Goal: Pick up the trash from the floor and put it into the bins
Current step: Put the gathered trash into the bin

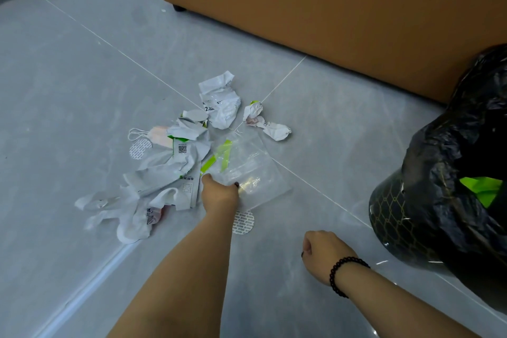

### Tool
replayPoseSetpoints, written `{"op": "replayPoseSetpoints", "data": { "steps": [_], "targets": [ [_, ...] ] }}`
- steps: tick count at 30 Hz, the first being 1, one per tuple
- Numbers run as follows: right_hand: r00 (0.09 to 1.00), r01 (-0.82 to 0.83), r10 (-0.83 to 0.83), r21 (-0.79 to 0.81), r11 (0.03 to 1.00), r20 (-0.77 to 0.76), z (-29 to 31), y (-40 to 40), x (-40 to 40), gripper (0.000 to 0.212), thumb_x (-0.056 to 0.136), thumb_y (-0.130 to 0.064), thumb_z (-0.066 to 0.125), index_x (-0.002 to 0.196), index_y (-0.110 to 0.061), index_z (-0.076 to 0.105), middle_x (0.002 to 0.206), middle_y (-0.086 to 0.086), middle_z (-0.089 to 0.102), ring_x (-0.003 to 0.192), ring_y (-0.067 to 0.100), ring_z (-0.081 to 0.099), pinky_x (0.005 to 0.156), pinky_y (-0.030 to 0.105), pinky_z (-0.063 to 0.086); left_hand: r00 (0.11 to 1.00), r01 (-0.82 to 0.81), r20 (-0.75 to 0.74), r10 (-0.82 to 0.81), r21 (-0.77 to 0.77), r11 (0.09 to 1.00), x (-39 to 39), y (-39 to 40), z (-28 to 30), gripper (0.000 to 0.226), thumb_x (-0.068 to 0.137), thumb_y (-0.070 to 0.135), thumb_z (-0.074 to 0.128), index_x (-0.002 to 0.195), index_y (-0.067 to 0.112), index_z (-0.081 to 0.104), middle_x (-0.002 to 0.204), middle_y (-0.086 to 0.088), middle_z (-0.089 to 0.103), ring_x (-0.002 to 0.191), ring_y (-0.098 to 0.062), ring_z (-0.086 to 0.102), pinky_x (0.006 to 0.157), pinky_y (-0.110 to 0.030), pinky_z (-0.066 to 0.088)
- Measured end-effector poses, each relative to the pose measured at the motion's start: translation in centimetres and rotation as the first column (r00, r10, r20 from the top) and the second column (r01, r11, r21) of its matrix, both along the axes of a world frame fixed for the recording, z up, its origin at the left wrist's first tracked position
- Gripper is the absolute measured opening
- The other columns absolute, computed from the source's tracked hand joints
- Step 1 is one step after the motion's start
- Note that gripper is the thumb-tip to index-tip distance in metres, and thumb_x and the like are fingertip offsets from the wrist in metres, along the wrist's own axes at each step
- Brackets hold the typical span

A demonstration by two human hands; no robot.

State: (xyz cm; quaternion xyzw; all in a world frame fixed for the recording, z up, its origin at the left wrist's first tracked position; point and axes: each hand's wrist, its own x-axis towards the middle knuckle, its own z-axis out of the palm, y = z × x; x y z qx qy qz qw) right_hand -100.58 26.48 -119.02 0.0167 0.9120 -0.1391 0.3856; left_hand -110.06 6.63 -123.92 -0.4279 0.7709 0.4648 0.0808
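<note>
- Clear, glossy plastic made up the bag [248, 170] that the left hand [219, 192] was reaching onto; it lay flat on the grey tiled floor [82, 90], with green strips showing at its upper left corner.
- That hand's fingers were curled over the bag's near edge, and the thumb side seemed to pinch the film, so I judged the step in hand to be the grasp of this one piece, with the lift not yet made.
- Held off to the right, the right hand [322, 251] hovered over the floor with its fingers curled into a loose fist, empty as far as could be seen; a dark bead bracelet [343, 274] circled its wrist.
- Crumpled white and grey wrappers [175, 162] lay in a heap just left of the bag, some printed with green and a square code; smaller white wads [263, 121] lay beyond it, and a round dotted white disc [242, 221] sat just beside the left forearm.
- At the right edge stood the bin [389, 214], dark with a gold lattice pattern, lined by a wrinkled black bag [452, 145] with something green already inside.
- Next, to my mind, the film would need a firm pinch, since it is thin, slippery and limp, then a carry rightwards to the bin's mouth.
- Behind the litter stood a brown sofa or cabinet [329, 8] on short dark feet.
</note>
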Motion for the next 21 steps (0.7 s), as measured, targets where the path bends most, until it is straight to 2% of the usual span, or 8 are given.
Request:
{"op": "replayPoseSetpoints", "data": {
  "steps": [3,6,9,11,13,15,17,21],
  "targets": [
    [1.000,-0.016,0.016,0.001,1.000,0.018,-0.1,0.0,0.2,0.022,0.095,-0.019,0.039,0.105,-0.013,0.058,0.110,0.002,0.060,0.097,0.018,0.060,0.082,0.028,0.052,0.999,0.010,0.034,-0.009,-0.024,1.000,-0.5,-0.4,-0.1,0.048,0.081,0.020,0.072,0.124,0.010,0.054,0.121,-0.013,0.062,0.112,-0.032,0.058,0.094,-0.035,0.048],
    [0.999,-0.021,0.020,0.008,1.000,0.032,-0.3,0.1,0.4,0.020,0.095,-0.019,0.040,0.103,-0.014,0.058,0.110,0.002,0.060,0.097,0.017,0.060,0.083,0.028,0.053,0.996,0.027,0.084,-0.025,-0.027,0.999,-0.6,-0.6,0.3,0.022,0.085,0.021,0.070,0.103,0.009,0.067,0.109,-0.012,0.068,0.104,-0.031,0.062,0.082,-0.027,0.046],
    [0.999,-0.017,0.017,0.012,1.000,0.034,-0.1,0.3,0.5,0.020,0.095,-0.020,0.040,0.104,-0.015,0.058,0.110,0.002,0.060,0.098,0.017,0.060,0.085,0.029,0.053,0.993,0.062,0.108,-0.057,-0.040,0.997,-0.3,-0.6,0.5,0.013,0.087,0.021,0.067,0.084,0.010,0.063,0.103,-0.014,0.068,0.101,-0.031,0.063,0.075,-0.026,0.043],
    [1.000,-0.015,0.014,0.013,1.000,0.028,0.0,0.4,0.5,0.022,0.095,-0.020,0.040,0.106,-0.014,0.058,0.111,0.002,0.060,0.098,0.017,0.060,0.085,0.028,0.053,0.993,0.061,0.109,-0.054,-0.058,0.996,-0.1,-0.4,0.6,0.024,0.088,0.022,0.065,0.102,0.005,0.056,0.114,-0.017,0.064,0.109,-0.033,0.060,0.084,-0.032,0.046],
    [1.000,-0.010,0.010,0.012,1.000,0.024,0.1,0.5,0.5,0.023,0.095,-0.020,0.040,0.107,-0.013,0.059,0.111,0.002,0.060,0.098,0.017,0.060,0.085,0.028,0.053,0.996,-0.021,0.087,0.022,-0.012,1.000,0.4,-0.1,0.7,0.066,0.088,0.023,0.066,0.136,0.001,0.028,0.132,-0.018,0.051,0.120,-0.034,0.052,0.095,-0.038,0.042],
    [1.000,-0.010,0.010,0.009,1.000,0.028,0.0,0.5,0.6,0.024,0.095,-0.019,0.040,0.107,-0.012,0.059,0.111,0.002,0.061,0.098,0.017,0.061,0.085,0.028,0.053,0.995,-0.080,0.060,0.079,0.015,0.997,1.0,-0.2,0.9,0.089,0.086,0.023,0.069,0.147,0.004,0.008,0.138,-0.019,0.046,0.123,-0.034,0.050,0.097,-0.039,0.041],
    [0.999,-0.015,0.015,0.007,1.000,0.040,-0.1,0.4,0.7,0.024,0.095,-0.020,0.040,0.107,-0.013,0.059,0.111,0.002,0.061,0.098,0.017,0.061,0.085,0.029,0.053,0.992,-0.112,0.059,0.109,0.043,0.993,1.2,-0.3,0.8,0.097,0.084,0.024,0.071,0.150,0.009,0.002,0.139,-0.020,0.045,0.123,-0.036,0.049,0.097,-0.040,0.042],
    [0.998,-0.024,0.024,0.005,1.000,0.065,-0.5,0.3,0.8,0.023,0.095,-0.020,0.041,0.108,-0.013,0.059,0.112,0.002,0.060,0.099,0.017,0.061,0.085,0.030,0.053,0.987,-0.160,0.042,0.158,0.052,0.986,1.0,-0.6,0.6,0.087,0.083,0.021,0.072,0.148,0.010,0.014,0.135,-0.020,0.047,0.119,-0.037,0.051,0.094,-0.041,0.044]
  ]
}}
